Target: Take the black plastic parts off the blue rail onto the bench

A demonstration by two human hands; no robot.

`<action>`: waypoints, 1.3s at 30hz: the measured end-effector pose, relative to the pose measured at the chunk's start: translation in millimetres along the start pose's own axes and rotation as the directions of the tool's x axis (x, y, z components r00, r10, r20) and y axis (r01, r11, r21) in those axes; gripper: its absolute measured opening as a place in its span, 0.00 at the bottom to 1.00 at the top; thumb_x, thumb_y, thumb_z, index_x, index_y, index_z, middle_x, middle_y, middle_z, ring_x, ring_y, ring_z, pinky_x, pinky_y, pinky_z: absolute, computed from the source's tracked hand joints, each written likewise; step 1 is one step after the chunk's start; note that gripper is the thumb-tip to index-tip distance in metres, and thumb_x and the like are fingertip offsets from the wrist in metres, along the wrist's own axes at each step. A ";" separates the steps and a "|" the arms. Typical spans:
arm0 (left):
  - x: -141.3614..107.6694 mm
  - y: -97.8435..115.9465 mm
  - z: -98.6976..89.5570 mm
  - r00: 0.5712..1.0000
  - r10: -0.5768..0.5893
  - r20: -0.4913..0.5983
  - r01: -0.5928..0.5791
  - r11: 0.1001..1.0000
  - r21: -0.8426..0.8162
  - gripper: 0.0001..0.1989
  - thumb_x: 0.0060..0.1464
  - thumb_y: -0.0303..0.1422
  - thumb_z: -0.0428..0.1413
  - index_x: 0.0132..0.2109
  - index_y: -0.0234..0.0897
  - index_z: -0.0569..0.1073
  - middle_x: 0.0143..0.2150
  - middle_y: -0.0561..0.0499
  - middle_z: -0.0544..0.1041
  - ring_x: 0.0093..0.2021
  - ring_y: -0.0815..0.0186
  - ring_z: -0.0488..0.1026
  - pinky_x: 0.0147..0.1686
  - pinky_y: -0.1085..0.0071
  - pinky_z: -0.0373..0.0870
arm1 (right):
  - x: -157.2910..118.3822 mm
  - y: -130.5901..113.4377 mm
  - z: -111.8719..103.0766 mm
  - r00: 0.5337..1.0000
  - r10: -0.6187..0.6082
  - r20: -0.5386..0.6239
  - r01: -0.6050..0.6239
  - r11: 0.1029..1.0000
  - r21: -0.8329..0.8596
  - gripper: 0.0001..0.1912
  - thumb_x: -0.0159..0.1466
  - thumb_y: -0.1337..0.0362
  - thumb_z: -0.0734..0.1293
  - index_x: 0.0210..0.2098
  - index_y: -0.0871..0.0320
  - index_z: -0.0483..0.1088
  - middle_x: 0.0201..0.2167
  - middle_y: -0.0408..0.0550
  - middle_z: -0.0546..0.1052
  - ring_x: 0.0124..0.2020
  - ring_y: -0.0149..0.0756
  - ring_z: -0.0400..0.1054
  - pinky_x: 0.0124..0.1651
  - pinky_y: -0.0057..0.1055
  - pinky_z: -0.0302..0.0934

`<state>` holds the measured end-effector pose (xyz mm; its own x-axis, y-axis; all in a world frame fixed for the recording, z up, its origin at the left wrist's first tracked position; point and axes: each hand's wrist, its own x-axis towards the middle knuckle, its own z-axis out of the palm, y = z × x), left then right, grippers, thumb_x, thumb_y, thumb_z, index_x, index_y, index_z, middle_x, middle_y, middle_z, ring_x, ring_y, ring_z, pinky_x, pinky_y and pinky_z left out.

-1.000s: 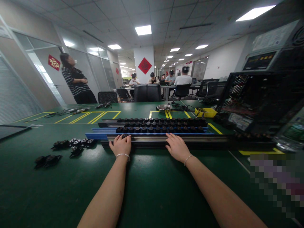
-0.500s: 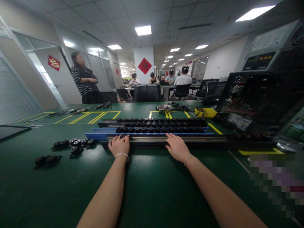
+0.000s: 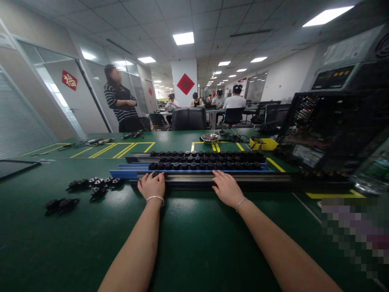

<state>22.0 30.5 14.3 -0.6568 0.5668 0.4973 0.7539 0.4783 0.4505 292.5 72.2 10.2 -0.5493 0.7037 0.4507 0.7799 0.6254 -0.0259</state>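
A long dark metal rail [image 3: 188, 179] lies crosswise in front of me on the green table. My left hand [image 3: 151, 185] is closed round a small black part [image 3: 156, 173] at the rail's left portion, its fingers partly hiding it. Further right, my right hand [image 3: 226, 187] lies on the rail with fingers stretched out. Behind it are a blue rail [image 3: 123, 174] and rows of small black parts [image 3: 193, 166] set along other rails. Loose black parts [image 3: 99, 186] lie in a group left of my left hand, with more black parts [image 3: 62, 206] nearer me.
A metal bowl [image 3: 210, 138] and a yellow box [image 3: 263, 144] stand beyond the rails. An opened computer case [image 3: 322, 129] rises on the right. Cables and tools [image 3: 97, 141] lie at the far left. A person [image 3: 120, 99] stands behind the table; several others sit further back.
My left hand has shifted very slightly left along the rail with the black part. My right hand stays put. The standing person has moved to the right.
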 end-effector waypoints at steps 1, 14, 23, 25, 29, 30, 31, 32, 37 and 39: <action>0.3 -0.7 0.4 1.000 0.001 -0.005 -0.001 1.000 0.003 0.17 0.54 0.40 0.43 0.37 0.50 0.77 0.50 0.56 0.74 0.55 0.60 0.60 0.57 0.55 0.49 | 0.0 0.1 0.1 1.000 -0.001 -0.003 0.001 1.000 0.001 0.10 0.59 0.64 0.61 0.38 0.59 0.68 0.57 0.52 0.63 0.59 0.43 0.53 0.57 0.42 0.50; 5.6 -6.7 2.1 1.000 -0.015 -0.015 0.015 1.000 0.007 0.19 0.54 0.41 0.42 0.39 0.49 0.77 0.50 0.54 0.74 0.55 0.59 0.61 0.55 0.57 0.53 | 0.1 0.9 1.1 1.000 -0.001 -0.014 0.001 1.000 0.013 0.09 0.58 0.64 0.61 0.38 0.57 0.68 0.57 0.52 0.63 0.59 0.41 0.53 0.57 0.43 0.49; 8.7 -11.7 3.1 0.997 -0.072 0.002 0.072 0.997 -0.004 0.20 0.54 0.44 0.42 0.38 0.51 0.78 0.54 0.57 0.70 0.60 0.50 0.53 0.56 0.49 0.48 | 0.4 0.1 0.1 1.000 -0.003 -0.009 0.003 1.000 -0.005 0.09 0.59 0.64 0.61 0.38 0.58 0.68 0.57 0.53 0.63 0.59 0.42 0.53 0.57 0.42 0.50; 9.1 -11.6 3.0 0.997 -0.078 0.000 0.078 0.997 -0.001 0.19 0.54 0.45 0.42 0.37 0.51 0.78 0.54 0.57 0.70 0.60 0.50 0.52 0.56 0.48 0.48 | 0.4 0.0 -0.4 1.000 -0.008 -0.009 0.008 1.000 -0.002 0.09 0.58 0.65 0.61 0.38 0.58 0.68 0.57 0.53 0.63 0.59 0.42 0.54 0.57 0.42 0.50; 9.5 -11.0 2.3 0.995 -0.095 0.002 0.095 0.995 -0.003 0.19 0.53 0.45 0.42 0.38 0.52 0.77 0.54 0.56 0.70 0.61 0.50 0.52 0.56 0.47 0.47 | 0.4 0.0 -0.2 1.000 -0.006 -0.013 0.006 1.000 0.005 0.09 0.58 0.64 0.61 0.38 0.58 0.68 0.57 0.53 0.63 0.59 0.42 0.53 0.57 0.42 0.50; 9.6 -11.2 2.2 0.995 -0.098 0.006 0.098 0.995 -0.006 0.19 0.53 0.45 0.42 0.38 0.52 0.77 0.54 0.57 0.70 0.61 0.49 0.52 0.56 0.47 0.47 | 0.4 0.0 0.0 1.000 -0.005 -0.015 0.005 1.000 0.008 0.09 0.58 0.64 0.61 0.38 0.58 0.68 0.57 0.52 0.63 0.59 0.42 0.53 0.57 0.42 0.50; 9.9 -11.6 2.2 0.995 -0.100 0.010 0.100 0.995 -0.010 0.19 0.53 0.45 0.42 0.39 0.52 0.77 0.54 0.57 0.70 0.61 0.49 0.51 0.56 0.46 0.46 | 0.5 0.0 0.2 1.000 -0.004 -0.014 0.004 1.000 0.010 0.09 0.58 0.64 0.61 0.38 0.58 0.68 0.57 0.52 0.63 0.59 0.42 0.53 0.57 0.42 0.50; 10.2 -12.2 2.5 0.995 -0.103 0.013 0.103 0.995 -0.014 0.19 0.53 0.45 0.42 0.39 0.52 0.77 0.55 0.58 0.69 0.61 0.49 0.51 0.56 0.46 0.46 | 0.5 0.0 0.4 1.000 -0.003 -0.014 0.003 1.000 0.011 0.09 0.58 0.64 0.61 0.38 0.58 0.68 0.57 0.52 0.63 0.59 0.42 0.53 0.57 0.42 0.50; 13.1 -16.9 5.3 0.991 -0.134 0.008 0.134 0.990 -0.034 0.20 0.53 0.46 0.41 0.40 0.53 0.77 0.55 0.59 0.69 0.61 0.48 0.50 0.56 0.44 0.45 | 0.5 -0.4 -0.1 1.000 -0.002 -0.011 0.002 1.000 0.003 0.09 0.58 0.65 0.61 0.38 0.59 0.69 0.57 0.52 0.63 0.59 0.42 0.53 0.57 0.42 0.50; 14.2 -18.1 5.7 0.990 -0.142 0.003 0.142 0.989 -0.043 0.20 0.53 0.46 0.41 0.39 0.52 0.77 0.55 0.57 0.69 0.61 0.47 0.49 0.56 0.43 0.44 | 0.4 -0.6 -0.7 1.000 -0.004 -0.011 0.004 1.000 -0.002 0.09 0.58 0.65 0.61 0.38 0.59 0.69 0.57 0.52 0.63 0.59 0.42 0.53 0.57 0.41 0.50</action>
<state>-0.8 33.7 9.0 -0.7570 0.4951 0.4263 0.6516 0.5244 0.5481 292.0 71.8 11.0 -0.5491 0.6971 0.4610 0.7782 0.6276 -0.0220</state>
